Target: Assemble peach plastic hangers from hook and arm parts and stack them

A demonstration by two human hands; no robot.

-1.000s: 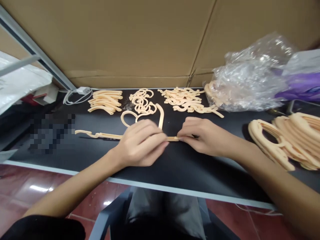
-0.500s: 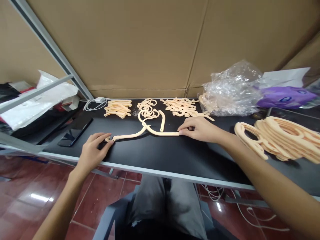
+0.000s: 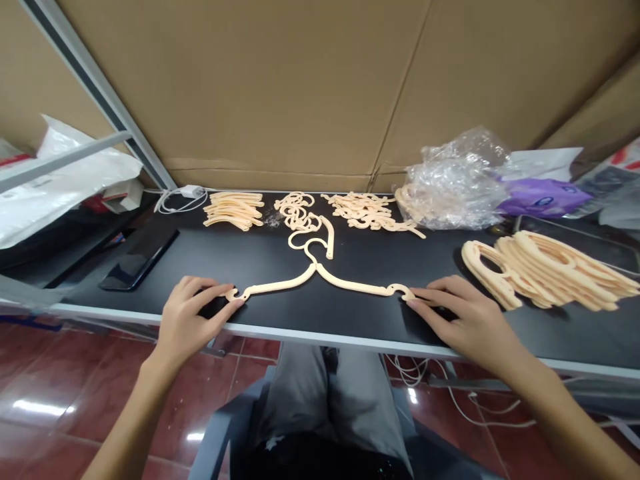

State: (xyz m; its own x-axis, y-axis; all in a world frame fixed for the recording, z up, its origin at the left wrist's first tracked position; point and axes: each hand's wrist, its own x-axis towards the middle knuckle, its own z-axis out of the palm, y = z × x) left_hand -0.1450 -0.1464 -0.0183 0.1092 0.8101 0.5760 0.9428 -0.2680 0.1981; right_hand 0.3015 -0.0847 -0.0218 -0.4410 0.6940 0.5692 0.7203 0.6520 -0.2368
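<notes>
A thin cream hanger [image 3: 320, 270] lies spread flat on the black table [image 3: 320, 317], hook pointing away from me. My left hand [image 3: 193, 317] pinches its left tip near the table's front edge. My right hand [image 3: 463, 317] rests with fingertips on its right tip, fingers mostly stretched out and pressing down. Both arms of the hanger slope down and outward from its middle.
Piles of cream parts lie along the back: curved strips [image 3: 233, 209], hooks [image 3: 296, 210], small pieces [image 3: 367, 210]. A stack of finished hangers [image 3: 545, 270] sits at right. A plastic bag [image 3: 457, 180], a phone [image 3: 137, 260], a white charger cable [image 3: 180, 197] and cardboard wall [image 3: 300, 87] surround them.
The hanger has been pulled toward me and opened out. My left hand went from the middle to the left tip; my right hand slid out to the right tip.
</notes>
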